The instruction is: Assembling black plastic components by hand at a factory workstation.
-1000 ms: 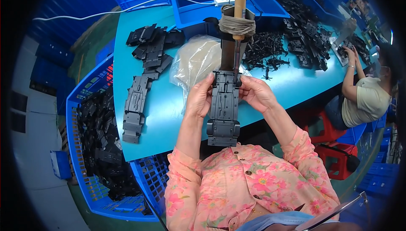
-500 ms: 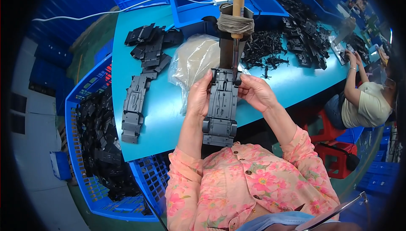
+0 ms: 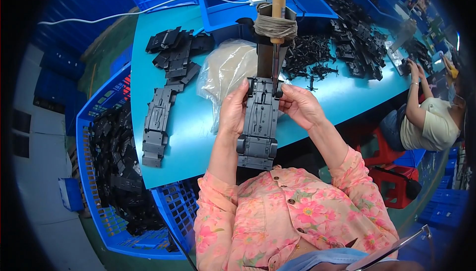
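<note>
A black plastic chassis plate (image 3: 260,122), long and with moulded details, is held between my hands over the table's front edge. My left hand (image 3: 233,109) grips its far left edge, thumb up. At the far right corner, my right hand (image 3: 301,104) pinches the plate with thumb and fingers. A wooden-handled iron (image 3: 278,10) stands tip down, bound with grey wrapping (image 3: 275,27) to an upright support (image 3: 264,57). Its metal shaft reaches down to the plate's far end beside my right fingertips; whether it touches is hard to tell.
More chassis plates (image 3: 157,127) lie left on the turquoise table (image 3: 191,154). A clear plastic bag (image 3: 225,67) sits behind my left hand. Small black parts (image 3: 310,55) are heaped right. A blue crate (image 3: 106,234) of black parts stands left. A co-worker (image 3: 429,122) sits right.
The chassis plate and both my hands have shifted slightly away from me, toward the iron. My grip looks the same. The co-worker's hands at the right have moved a little.
</note>
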`<state>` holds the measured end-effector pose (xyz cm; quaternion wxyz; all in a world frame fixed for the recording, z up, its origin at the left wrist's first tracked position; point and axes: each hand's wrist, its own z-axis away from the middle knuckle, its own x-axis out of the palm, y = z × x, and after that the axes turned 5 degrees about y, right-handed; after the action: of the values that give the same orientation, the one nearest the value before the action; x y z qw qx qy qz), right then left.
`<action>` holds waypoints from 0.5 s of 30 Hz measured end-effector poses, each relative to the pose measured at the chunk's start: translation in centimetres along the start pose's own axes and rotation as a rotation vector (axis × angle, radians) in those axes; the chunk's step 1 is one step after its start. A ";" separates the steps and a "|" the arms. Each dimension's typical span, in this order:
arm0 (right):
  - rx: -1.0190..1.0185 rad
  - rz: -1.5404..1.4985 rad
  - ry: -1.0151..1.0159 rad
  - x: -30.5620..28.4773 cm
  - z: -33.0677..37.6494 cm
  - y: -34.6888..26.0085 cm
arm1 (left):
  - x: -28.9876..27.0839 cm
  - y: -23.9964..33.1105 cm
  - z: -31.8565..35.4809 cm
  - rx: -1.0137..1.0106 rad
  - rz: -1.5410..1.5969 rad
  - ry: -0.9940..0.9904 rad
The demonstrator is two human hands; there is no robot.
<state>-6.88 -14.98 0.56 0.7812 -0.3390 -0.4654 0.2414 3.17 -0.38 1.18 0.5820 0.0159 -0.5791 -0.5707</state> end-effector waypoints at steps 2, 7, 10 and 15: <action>-0.005 0.001 0.009 0.0 0.0 0.0 | -0.1 0.0 0.0 0.010 0.004 -0.001; -0.019 0.015 0.032 0.1 0.1 0.0 | 0.2 0.1 0.1 0.014 0.003 0.014; -0.026 0.041 0.021 0.2 0.1 -0.1 | 0.0 0.0 0.1 0.021 0.001 0.019; -0.029 0.035 0.020 0.2 0.1 -0.1 | 0.0 0.0 0.1 0.032 0.013 0.015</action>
<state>-6.90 -14.91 0.79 0.7766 -0.3606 -0.4550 0.2448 3.09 -0.36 1.19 0.5898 0.0257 -0.5836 -0.5576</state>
